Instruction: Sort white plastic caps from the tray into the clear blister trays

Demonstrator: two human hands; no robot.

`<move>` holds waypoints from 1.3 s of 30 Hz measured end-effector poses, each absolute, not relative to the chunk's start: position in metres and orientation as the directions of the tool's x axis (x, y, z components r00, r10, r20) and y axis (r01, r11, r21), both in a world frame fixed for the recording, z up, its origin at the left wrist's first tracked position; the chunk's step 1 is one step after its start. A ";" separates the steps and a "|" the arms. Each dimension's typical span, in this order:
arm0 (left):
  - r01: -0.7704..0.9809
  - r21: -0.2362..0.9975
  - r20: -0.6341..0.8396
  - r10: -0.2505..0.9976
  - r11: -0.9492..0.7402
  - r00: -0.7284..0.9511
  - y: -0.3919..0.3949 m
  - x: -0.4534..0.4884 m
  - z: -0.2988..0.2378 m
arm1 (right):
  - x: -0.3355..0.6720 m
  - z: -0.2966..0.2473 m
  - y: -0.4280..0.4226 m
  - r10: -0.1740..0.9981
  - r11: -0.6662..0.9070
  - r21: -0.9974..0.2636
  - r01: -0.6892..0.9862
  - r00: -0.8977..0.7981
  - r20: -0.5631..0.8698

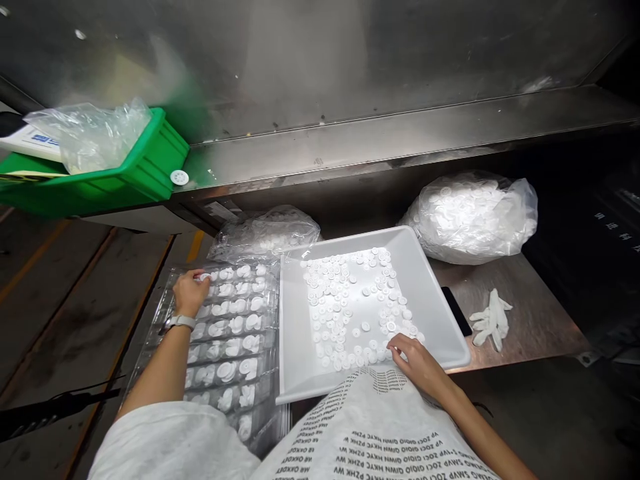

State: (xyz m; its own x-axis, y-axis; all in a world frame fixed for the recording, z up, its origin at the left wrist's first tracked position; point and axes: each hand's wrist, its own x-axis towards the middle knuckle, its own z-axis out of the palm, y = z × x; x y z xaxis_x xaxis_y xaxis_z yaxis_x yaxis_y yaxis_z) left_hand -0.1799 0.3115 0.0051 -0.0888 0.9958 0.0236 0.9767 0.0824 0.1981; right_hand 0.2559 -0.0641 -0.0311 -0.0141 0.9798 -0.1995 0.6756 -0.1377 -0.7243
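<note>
My left hand (189,291) rests at the far left corner of a clear plastic blister tray (165,333), its fingers pinched on a small white round part (205,277). The tray's pockets hold several white parts (227,370). My right hand (417,363) lies at the near edge of a white square tray (440,300), fingers curled down among many loose small white discs (345,307). Whether those fingers hold a disc is hidden. A watch (179,323) sits on my left wrist.
A green bin (125,180) with a clear bag stands on the steel shelf at left, a lone white disc (179,177) beside it. Two clear bags of white parts (473,217) (267,233) lie behind the trays. A white glove (493,319) and a dark phone (456,310) lie right.
</note>
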 end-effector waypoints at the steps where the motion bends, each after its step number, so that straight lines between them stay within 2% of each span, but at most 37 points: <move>1: 0.981 0.174 0.033 0.995 0.091 -0.098 0.311 -0.181 0.005 | 0.256 -0.031 -0.063 0.980 -0.136 -0.724 0.676 -0.016 -0.199; 4: 0.988 0.125 0.063 0.993 0.087 -0.095 0.309 -0.181 0.006 | 0.256 -0.032 -0.062 0.981 -0.135 -0.725 0.675 -0.013 -0.195; 9: 0.996 0.081 0.028 0.998 0.046 -0.048 0.309 -0.174 0.010 | 0.258 -0.033 -0.063 0.981 -0.141 -0.726 0.674 -0.002 -0.192; 26: 0.989 -0.037 -0.084 0.986 0.144 -0.147 0.298 -0.162 0.015 | 0.261 -0.041 -0.067 0.983 -0.137 -0.730 0.670 0.000 -0.185; 35: 0.993 -0.110 -0.117 0.993 -0.035 0.022 0.299 -0.162 0.021 | 0.259 -0.043 -0.067 0.976 -0.157 -0.715 0.681 -0.002 -0.216; 39: 0.995 -0.099 -0.125 0.992 -0.022 0.009 0.303 -0.165 0.018 | 0.260 -0.050 -0.067 0.967 -0.177 -0.693 0.698 -0.007 -0.254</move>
